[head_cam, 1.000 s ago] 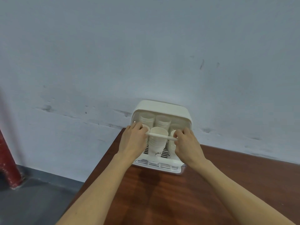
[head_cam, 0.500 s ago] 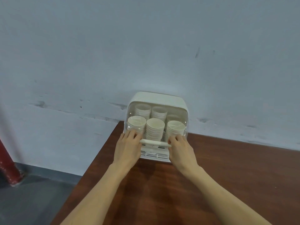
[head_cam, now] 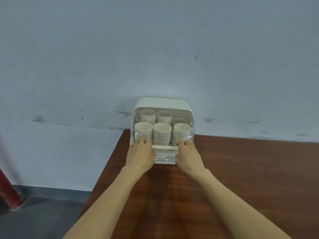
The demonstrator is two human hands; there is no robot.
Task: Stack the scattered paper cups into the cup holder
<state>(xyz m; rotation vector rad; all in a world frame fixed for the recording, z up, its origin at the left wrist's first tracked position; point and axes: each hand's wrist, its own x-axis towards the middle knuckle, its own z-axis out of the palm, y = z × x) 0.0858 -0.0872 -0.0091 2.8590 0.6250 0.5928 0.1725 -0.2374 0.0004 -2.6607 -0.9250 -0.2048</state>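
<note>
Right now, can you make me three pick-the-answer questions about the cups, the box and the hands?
1. Where is the box?
A. table corner by the wall
B. on the floor
C. mid-table

2. How many cup stacks show in the front row?
A. one
B. three
C. five

3. What do the hands do?
A. lie flat on the table
B. hold a loose cup
C. rest at the lid's bar

Answers:
1 A: the box stands at the table's far corner, by the wall.
2 B: three stacks stand side by side.
3 C: left hand and right hand flank the bar.
</note>
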